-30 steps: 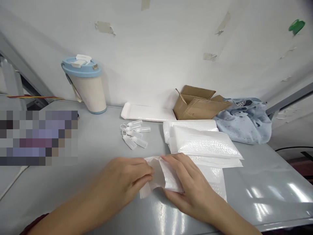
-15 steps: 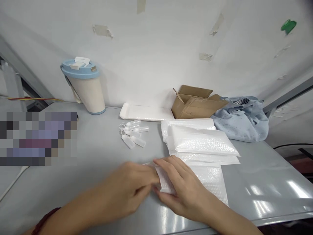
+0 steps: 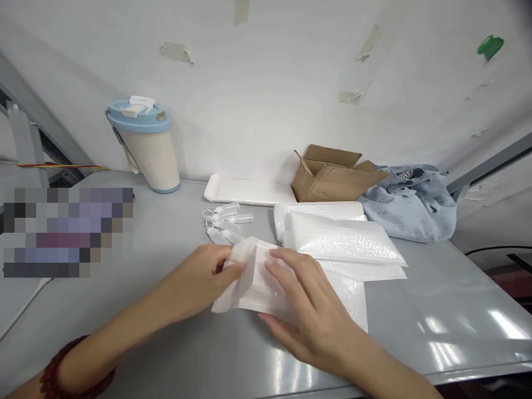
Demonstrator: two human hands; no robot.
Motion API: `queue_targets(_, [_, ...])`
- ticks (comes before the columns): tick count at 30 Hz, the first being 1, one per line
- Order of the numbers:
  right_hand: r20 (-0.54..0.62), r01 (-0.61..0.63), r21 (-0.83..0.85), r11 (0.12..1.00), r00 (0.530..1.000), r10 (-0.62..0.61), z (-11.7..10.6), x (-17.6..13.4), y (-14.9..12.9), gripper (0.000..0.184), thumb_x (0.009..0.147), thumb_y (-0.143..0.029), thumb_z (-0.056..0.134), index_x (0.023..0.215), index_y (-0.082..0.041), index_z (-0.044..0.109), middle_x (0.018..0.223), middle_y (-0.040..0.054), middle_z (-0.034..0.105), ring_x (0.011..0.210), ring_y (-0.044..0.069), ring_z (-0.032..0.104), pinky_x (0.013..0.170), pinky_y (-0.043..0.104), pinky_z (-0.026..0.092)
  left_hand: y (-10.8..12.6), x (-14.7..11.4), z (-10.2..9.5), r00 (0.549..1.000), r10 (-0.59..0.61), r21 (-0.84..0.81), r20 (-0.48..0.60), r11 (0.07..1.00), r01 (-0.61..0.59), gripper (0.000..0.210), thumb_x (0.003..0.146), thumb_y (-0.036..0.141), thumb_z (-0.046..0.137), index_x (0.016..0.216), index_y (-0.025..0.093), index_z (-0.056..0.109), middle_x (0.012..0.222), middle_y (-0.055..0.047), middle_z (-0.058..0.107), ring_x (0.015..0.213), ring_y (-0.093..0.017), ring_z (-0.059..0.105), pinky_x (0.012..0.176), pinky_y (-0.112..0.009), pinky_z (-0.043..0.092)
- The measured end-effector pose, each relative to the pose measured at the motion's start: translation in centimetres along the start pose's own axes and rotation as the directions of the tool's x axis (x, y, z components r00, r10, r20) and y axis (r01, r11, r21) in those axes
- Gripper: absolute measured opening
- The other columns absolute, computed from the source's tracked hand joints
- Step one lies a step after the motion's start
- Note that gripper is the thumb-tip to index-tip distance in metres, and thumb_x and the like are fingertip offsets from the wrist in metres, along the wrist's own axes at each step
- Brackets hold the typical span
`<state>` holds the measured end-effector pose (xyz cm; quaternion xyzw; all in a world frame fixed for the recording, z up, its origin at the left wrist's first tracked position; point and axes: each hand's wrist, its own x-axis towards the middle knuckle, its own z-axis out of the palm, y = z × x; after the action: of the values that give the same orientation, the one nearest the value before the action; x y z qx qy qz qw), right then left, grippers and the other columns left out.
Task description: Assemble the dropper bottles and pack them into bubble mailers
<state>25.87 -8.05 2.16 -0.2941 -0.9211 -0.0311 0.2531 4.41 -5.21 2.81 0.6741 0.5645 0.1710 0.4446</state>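
A white bubble mailer (image 3: 249, 300) lies between my two hands, its end creased and pointing left. My left hand (image 3: 208, 275) is closed on that creased end, thumb on top and the other fingers hidden behind it. My right hand (image 3: 318, 310) grips the mailer's right part, fingers on top and thumb beneath the near edge. Just beyond the mailer are several small translucent white tube-like pieces (image 3: 233, 218) with thin loops, the nearest partly covered by it. A stack of padded mailers (image 3: 344, 238) lies beyond my right hand.
A flat white mailer (image 3: 249, 191) rests against the wall beside an open cardboard box (image 3: 338, 180). Light blue cloth (image 3: 409, 208) is bunched at the right. A cream tumbler (image 3: 152, 152) with a blue lid stands back left, and a blurred-out patch (image 3: 68, 233) covers the left side.
My left hand has moved left and up from the mailer's opening and now holds its end, which has come into view. My right hand stays on the mailer.
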Motion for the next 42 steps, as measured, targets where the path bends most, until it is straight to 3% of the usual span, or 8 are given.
queue_targets(7, [0.180, 0.156, -0.288, 0.945, 0.978, -0.106, 1.4, -0.4, -0.7, 0.050, 0.089, 0.001, 0.033, 0.139, 0.002, 0.039, 0.144, 0.0272, 0.039, 0.134, 0.043, 0.034, 0.094, 0.056, 0.048, 0.0, -0.2, -1.0, 0.995, -0.089, -0.157, -0.032, 0.984, 0.083, 0.037, 0.084, 0.043, 0.044, 0.058, 0.021, 0.031, 0.058, 0.006, 0.024, 0.050, -0.009, 0.024, 0.044, -0.022, 0.018])
queue_targets(12, [0.144, 0.132, -0.269, 0.954, 0.985, -0.096, 1.1, -0.4, -0.5, 0.046, 0.091, 0.000, 0.030, 0.134, -0.001, 0.048, 0.139, 0.0246, 0.047, 0.129, 0.041, 0.043, 0.091, 0.052, 0.052, 0.7, -0.9, 0.1, 0.943, 0.100, -0.006, -0.317, 0.994, -0.107, 0.033, 0.086, 0.044, 0.050, 0.064, 0.020, 0.048, 0.056, 0.005, 0.044, 0.051, -0.011, 0.040, 0.045, -0.021, 0.030])
queue_targets(20, [0.093, 0.146, -0.232, 0.962, 0.988, -0.127, 0.3, -0.3, -0.2, 0.040, 0.092, 0.001, 0.034, 0.125, 0.000, 0.057, 0.132, 0.0245, 0.054, 0.124, 0.038, 0.050, 0.088, 0.049, 0.055, 0.6, -1.5, 0.1, 0.900, 0.381, 0.060, -0.210, 0.924, -0.377, 0.032, 0.096, 0.028, 0.037, 0.087, 0.024, 0.067, 0.083, 0.001, 0.064, 0.074, -0.014, 0.060, 0.061, -0.023, 0.047])
queue_targets(24, [0.073, 0.138, -0.243, 0.960, 0.990, -0.124, -0.4, -0.2, 0.0, 0.040, 0.092, 0.002, 0.033, 0.122, -0.001, 0.059, 0.129, 0.0217, 0.058, 0.121, 0.034, 0.055, 0.086, 0.045, 0.057, -0.9, -0.7, 0.3, 0.792, 0.563, 0.342, -0.237, 0.811, -0.475, 0.031, 0.092, 0.012, 0.039, 0.101, 0.025, 0.065, 0.110, -0.002, 0.064, 0.093, -0.016, 0.063, 0.076, -0.027, 0.052])
queue_targets(28, [0.070, 0.129, -0.251, 0.959, 0.991, -0.115, -0.8, -0.3, 0.3, 0.040, 0.091, 0.004, 0.033, 0.119, -0.001, 0.060, 0.125, 0.0205, 0.062, 0.117, 0.031, 0.058, 0.085, 0.042, 0.059, -1.9, -0.1, 1.1, 0.679, 0.723, 0.607, -0.131, 0.600, -0.521, 0.029, 0.094, 0.010, 0.040, 0.114, 0.020, 0.058, 0.128, -0.009, 0.059, 0.108, -0.022, 0.059, 0.088, -0.038, 0.053])
queue_targets(35, [0.060, 0.154, -0.215, 0.964, 0.988, -0.144, -1.6, -0.3, 0.1, 0.034, 0.091, 0.000, 0.038, 0.115, 0.000, 0.062, 0.117, 0.0179, 0.067, 0.112, 0.028, 0.062, 0.081, 0.037, 0.058, -2.2, 0.8, 2.8, 0.507, 0.848, 0.634, -0.156, 0.479, -0.607, 0.029, 0.090, 0.004, 0.041, 0.109, 0.013, 0.061, 0.113, -0.013, 0.070, 0.096, -0.023, 0.067, 0.080, -0.035, 0.057])
queue_targets(37, [0.039, 0.138, -0.238, 0.961, 0.990, -0.133, -2.2, -0.6, 0.0, 0.032, 0.092, -0.001, 0.039, 0.113, -0.001, 0.062, 0.110, 0.0174, 0.070, 0.103, 0.027, 0.066, 0.077, 0.038, 0.056, -2.0, 0.7, 3.2, 0.523, 0.821, 0.497, -0.228, 0.560, -0.663, 0.023, 0.090, 0.009, 0.046, 0.103, 0.016, 0.064, 0.104, -0.010, 0.073, 0.091, -0.022, 0.067, 0.079, -0.035, 0.056])
queue_targets(42, [-0.205, -0.069, -0.430, 0.900, 0.979, -0.022, -3.8, -1.1, 0.1, 0.031, 0.089, -0.003, 0.052, 0.119, -0.007, 0.059, 0.102, 0.0143, 0.072, 0.097, 0.026, 0.065, 0.094, 0.049, 0.042, 0.4, 0.1, 3.4, 0.715, 0.619, 0.192, -0.326, 0.784, -0.591, 0.022, 0.094, 0.020, 0.044, 0.087, 0.017, 0.065, 0.071, -0.002, 0.068, 0.063, -0.016, 0.061, 0.057, -0.027, 0.049])
